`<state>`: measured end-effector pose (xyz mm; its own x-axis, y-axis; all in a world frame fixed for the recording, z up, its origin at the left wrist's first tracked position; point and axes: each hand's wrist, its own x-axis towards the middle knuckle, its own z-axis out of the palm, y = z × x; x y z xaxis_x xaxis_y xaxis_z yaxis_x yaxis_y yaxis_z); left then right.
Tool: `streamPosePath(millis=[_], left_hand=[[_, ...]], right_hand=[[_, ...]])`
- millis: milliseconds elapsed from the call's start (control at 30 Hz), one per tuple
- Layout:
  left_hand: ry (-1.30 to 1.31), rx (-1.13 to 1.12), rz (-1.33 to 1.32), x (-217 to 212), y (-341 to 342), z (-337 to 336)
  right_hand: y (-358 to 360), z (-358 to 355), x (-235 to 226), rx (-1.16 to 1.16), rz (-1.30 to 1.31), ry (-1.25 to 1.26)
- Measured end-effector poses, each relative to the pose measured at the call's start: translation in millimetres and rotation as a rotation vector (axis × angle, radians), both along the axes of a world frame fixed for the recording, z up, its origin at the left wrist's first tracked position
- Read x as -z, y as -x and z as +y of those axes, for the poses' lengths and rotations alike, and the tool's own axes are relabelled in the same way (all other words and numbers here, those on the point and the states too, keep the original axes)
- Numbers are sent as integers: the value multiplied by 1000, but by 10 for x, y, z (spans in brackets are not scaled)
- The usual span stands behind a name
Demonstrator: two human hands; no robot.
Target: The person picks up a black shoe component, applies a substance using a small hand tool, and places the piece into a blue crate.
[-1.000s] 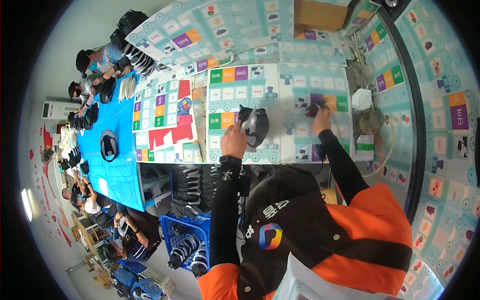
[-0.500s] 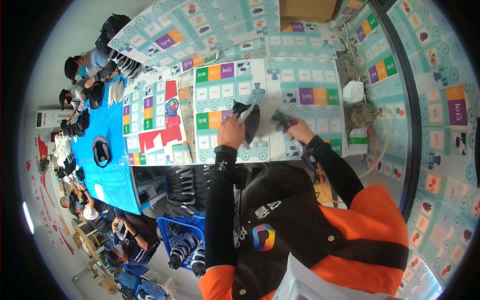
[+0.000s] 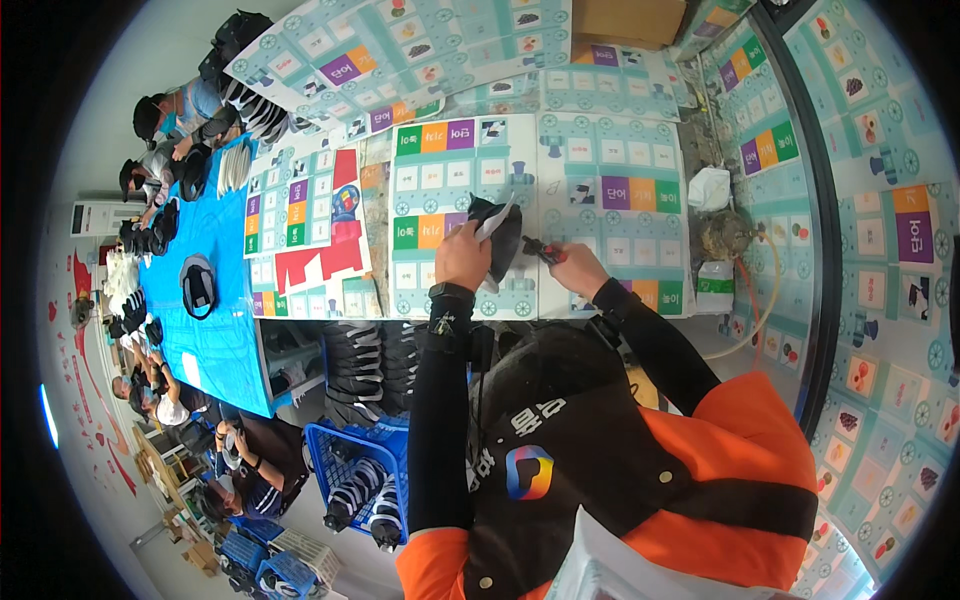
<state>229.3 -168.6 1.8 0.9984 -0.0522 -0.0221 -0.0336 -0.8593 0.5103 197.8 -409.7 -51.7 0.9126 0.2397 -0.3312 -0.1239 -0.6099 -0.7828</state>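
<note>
My left hand (image 3: 462,258) grips a black cap (image 3: 503,243) with a pale lining and holds it up over the table's near edge. My right hand (image 3: 578,270) is just to the right of the cap. It holds a small red-handled cutting tool (image 3: 541,250) whose tip points at the cap's side. Both forearms are in black sleeves and rise from an orange and black jacket (image 3: 640,480). The table (image 3: 620,150) is covered with colourful printed sheets.
A white bag (image 3: 710,186), a jar (image 3: 727,236) and a small carton (image 3: 715,285) stand at the table's right end. Blue crates (image 3: 350,470) of stacked caps sit below. At left, several people sit along a blue table (image 3: 215,330) with caps on it.
My right hand has come back from farther out on the table to the cap's right side, with the tool in it. My left hand keeps hold of the cap.
</note>
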Motion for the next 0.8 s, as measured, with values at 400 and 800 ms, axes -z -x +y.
streamPosePath(millis=[400,800], left_hand=[[11,-6,26,-32,38,80],[28,-48,44,-22,135,162]], right_hand=[[-62,123,-66,-51,-23,5],[-52,262,-107,-112,18,-35]])
